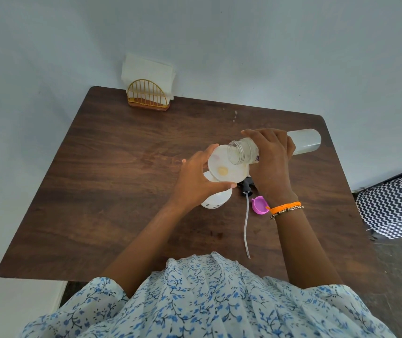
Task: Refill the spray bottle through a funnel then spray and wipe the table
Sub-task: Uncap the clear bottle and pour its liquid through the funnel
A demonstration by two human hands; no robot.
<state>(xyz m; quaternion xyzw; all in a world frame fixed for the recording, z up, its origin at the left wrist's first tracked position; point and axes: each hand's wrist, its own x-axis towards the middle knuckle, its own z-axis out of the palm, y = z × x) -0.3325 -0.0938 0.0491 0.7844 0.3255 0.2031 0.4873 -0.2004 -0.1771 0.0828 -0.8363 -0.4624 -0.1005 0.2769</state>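
Observation:
A white funnel sits in the top of a white spray bottle standing on the brown table. My left hand grips the funnel's rim from the left. My right hand grips a clear plastic bottle, tipped almost flat with its open mouth over the funnel. The black spray head with its long dip tube lies on the table just right of the spray bottle. A purple cap lies beside it, near my right wrist.
A gold wire napkin holder with white napkins stands at the table's far edge against the wall. A few pale droplets mark the tabletop near the far edge. A black-and-white zigzag cushion lies on the floor at the right.

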